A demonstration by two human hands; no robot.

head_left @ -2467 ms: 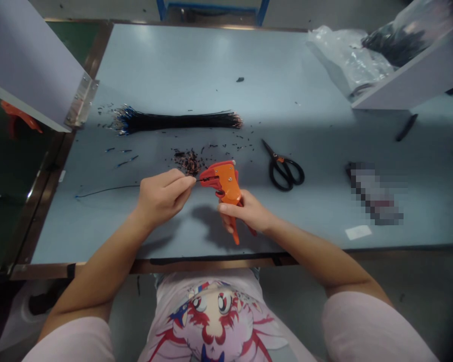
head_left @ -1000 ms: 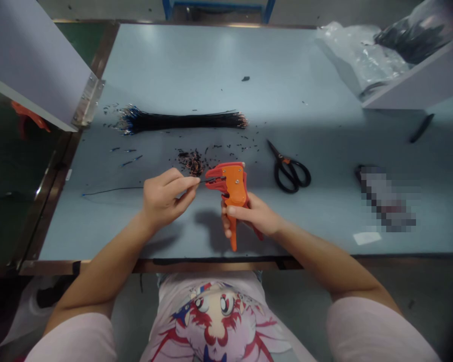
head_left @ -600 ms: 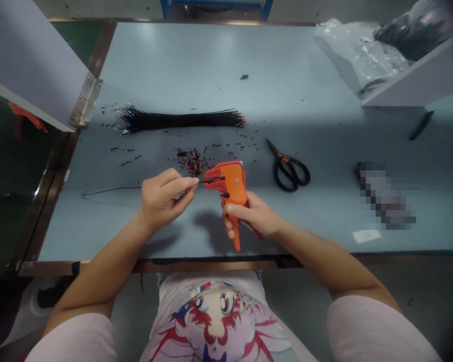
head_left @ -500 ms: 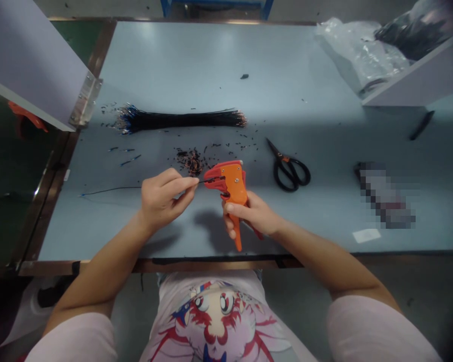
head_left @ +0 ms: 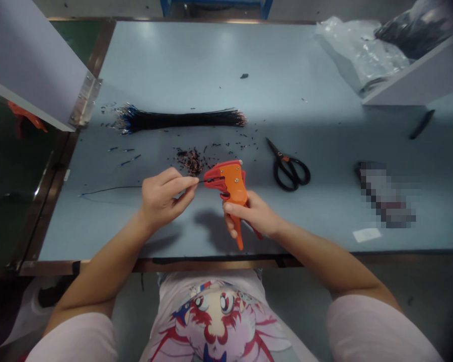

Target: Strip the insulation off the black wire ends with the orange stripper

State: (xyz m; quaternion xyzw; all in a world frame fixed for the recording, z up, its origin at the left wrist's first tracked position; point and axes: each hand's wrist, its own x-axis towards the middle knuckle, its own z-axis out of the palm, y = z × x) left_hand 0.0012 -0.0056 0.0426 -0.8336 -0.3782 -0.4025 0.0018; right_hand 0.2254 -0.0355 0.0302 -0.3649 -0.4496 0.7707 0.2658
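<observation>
Between the thumb and fingers of my left hand (head_left: 168,196) is a thin black wire (head_left: 113,188). Its blue-tipped end trails out to the left, and its other end reaches into the red jaws of an orange wire stripper (head_left: 234,183). My right hand (head_left: 251,213) is wrapped round the stripper's handles and holds it upright above the table. Just behind the jaws lies a small heap of black and copper-coloured scraps (head_left: 192,161). Farther back rests a thick bundle of black wires (head_left: 184,119), with blue and bare tips at its left end and copper tips at its right.
Black-handled scissors (head_left: 290,168) lie right of the stripper. A pixelated object (head_left: 387,196) and a white slip (head_left: 367,235) are farther right. Clear plastic bags (head_left: 366,48) sit at the back right beside a panel (head_left: 419,75). Another panel (head_left: 30,55) stands at the left.
</observation>
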